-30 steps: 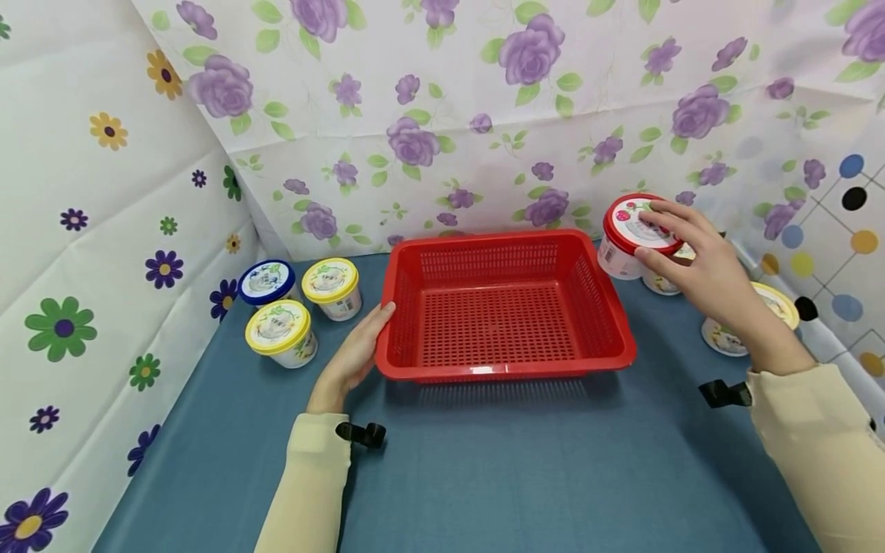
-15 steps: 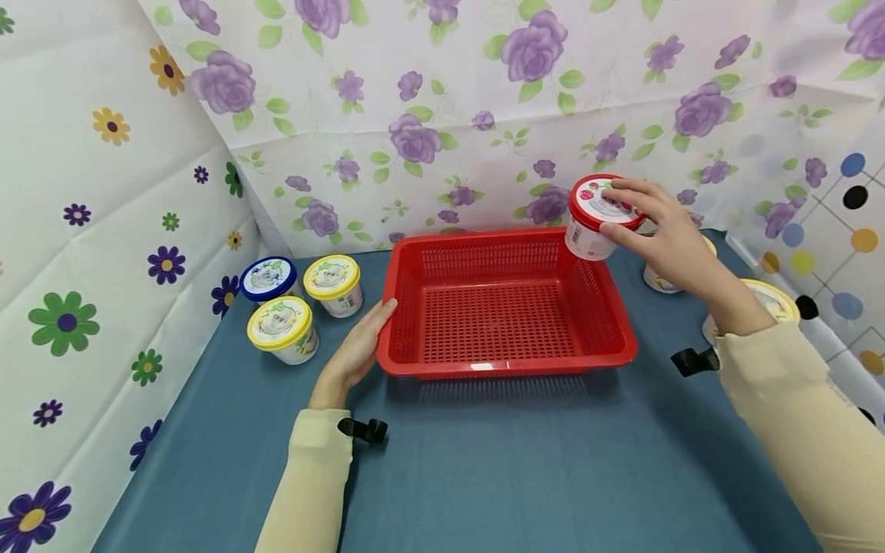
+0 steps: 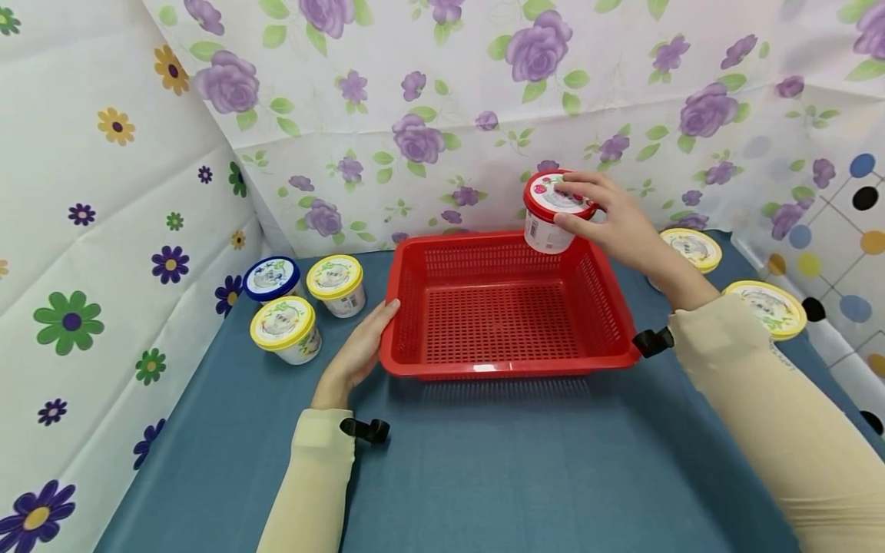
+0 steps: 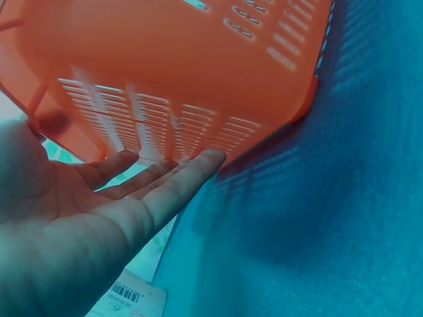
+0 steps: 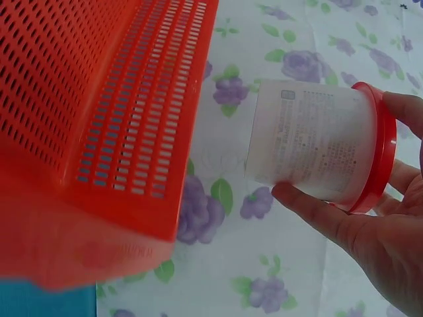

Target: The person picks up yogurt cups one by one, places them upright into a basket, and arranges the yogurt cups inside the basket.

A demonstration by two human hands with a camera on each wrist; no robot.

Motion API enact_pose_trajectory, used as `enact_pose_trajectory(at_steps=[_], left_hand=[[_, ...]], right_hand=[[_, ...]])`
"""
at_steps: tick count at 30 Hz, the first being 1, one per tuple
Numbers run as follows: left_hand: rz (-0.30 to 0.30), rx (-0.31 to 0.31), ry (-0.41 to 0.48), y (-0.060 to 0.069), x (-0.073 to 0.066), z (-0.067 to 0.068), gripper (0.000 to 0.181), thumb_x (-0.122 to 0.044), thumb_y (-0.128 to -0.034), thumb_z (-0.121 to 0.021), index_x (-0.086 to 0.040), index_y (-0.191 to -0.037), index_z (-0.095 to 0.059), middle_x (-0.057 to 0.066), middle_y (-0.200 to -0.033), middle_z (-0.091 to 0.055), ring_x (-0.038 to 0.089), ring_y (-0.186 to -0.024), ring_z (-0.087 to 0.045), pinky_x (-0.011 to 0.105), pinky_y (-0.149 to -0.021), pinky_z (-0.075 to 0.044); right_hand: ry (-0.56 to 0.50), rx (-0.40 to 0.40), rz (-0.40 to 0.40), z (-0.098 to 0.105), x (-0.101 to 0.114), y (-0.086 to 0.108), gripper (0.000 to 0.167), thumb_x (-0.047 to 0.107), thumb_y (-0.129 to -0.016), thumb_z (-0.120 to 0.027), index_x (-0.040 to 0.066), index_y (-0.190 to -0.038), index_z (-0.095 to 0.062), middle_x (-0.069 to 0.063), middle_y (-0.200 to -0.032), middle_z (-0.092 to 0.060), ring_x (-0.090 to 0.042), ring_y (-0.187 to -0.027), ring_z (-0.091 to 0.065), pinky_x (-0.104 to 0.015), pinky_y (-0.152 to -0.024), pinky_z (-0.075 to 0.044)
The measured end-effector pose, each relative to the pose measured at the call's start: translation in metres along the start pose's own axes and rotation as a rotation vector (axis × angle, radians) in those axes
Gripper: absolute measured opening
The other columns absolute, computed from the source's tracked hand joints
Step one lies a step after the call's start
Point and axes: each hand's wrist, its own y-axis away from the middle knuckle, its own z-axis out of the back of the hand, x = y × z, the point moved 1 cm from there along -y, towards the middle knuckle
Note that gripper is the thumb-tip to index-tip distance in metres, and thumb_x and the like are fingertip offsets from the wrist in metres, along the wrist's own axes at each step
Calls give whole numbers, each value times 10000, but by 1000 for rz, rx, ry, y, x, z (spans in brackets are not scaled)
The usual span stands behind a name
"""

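A red plastic basket (image 3: 498, 367) with slotted walls stands on the blue cloth. My left hand (image 3: 356, 353) holds its left side; the thumb lies at the rim. In the left wrist view the fingers (image 4: 175, 191) stretch along the slotted outer wall. My right hand (image 3: 611, 223) grips a white tub with a red lid (image 3: 549, 230) and holds it up at the basket's back rim, toward the right. Seen from the right wrist, fingers and thumb lie around the tub (image 5: 310, 139), whose printed side shows.
Left of the basket stand a blue-lidded tub (image 3: 272, 279) and two yellow-lidded tubs (image 3: 285, 329) (image 3: 336, 284). Two more yellow-lidded tubs (image 3: 694, 247) (image 3: 767, 309) stand to the right, partly behind the right arm. Flowered sheets (image 3: 456, 92) hang behind and at the sides.
My right hand has carried the red-lidded tub leftward, from right of the basket to above its back rim. The left hand stays at the basket's left side.
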Motion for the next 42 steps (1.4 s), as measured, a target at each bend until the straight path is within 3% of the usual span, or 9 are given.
enact_pose_trajectory(at_steps=[4, 12, 23, 37, 42], left_hand=[[2, 5, 7, -1, 1, 0, 659, -540, -1095, -430, -168, -1623, -302, 242, -1451, -536, 388, -1235, -598, 370, -940, -575], [10, -1, 14, -1, -1, -1, 649, -536, -1094, -437, -178, -1620, -309, 240, -1451, -542, 401, -1250, -590, 380, -950, -572], [3, -3, 5, -3, -1, 0, 643, -526, -1101, -421, -163, -1619, -306, 249, -1458, -524, 387, -1242, -586, 386, -958, -565], [3, -3, 16, 1, 0, 1, 630, -518, -1099, -437, -179, -1615, -316, 243, -1453, -543, 418, -1246, -592, 387, -949, -575], [-1, 3, 18, 1, -1, 1, 638, -523, -1099, -432, -173, -1619, -308, 242, -1451, -543, 432, -1256, -582, 404, -961, -571]], right_hand=[[-12, 9, 4, -4, 0, -4, 541, 250, -1031, -684, 108, -1530, -530, -35, -1634, -365, -298, -1441, -373, -382, -1002, -395], [-19, 42, 17, -13, 0, -12, 558, 253, -1028, -688, 87, -1533, -518, -85, -1640, -348, -349, -1475, -329, -591, -1084, -359], [-21, 46, 27, -30, 7, -25, 555, 254, -1018, -706, 84, -1518, -537, -100, -1636, -364, -355, -1478, -341, -585, -1053, -390], [-49, 127, 13, -49, 15, -39, 586, 294, -1016, -708, 108, -1538, -516, -82, -1642, -342, -350, -1460, -346, -609, -1079, -397], [-71, 163, 28, -57, 13, -44, 569, 288, -1011, -717, 114, -1522, -536, -56, -1649, -327, -332, -1421, -383, -558, -1032, -447]])
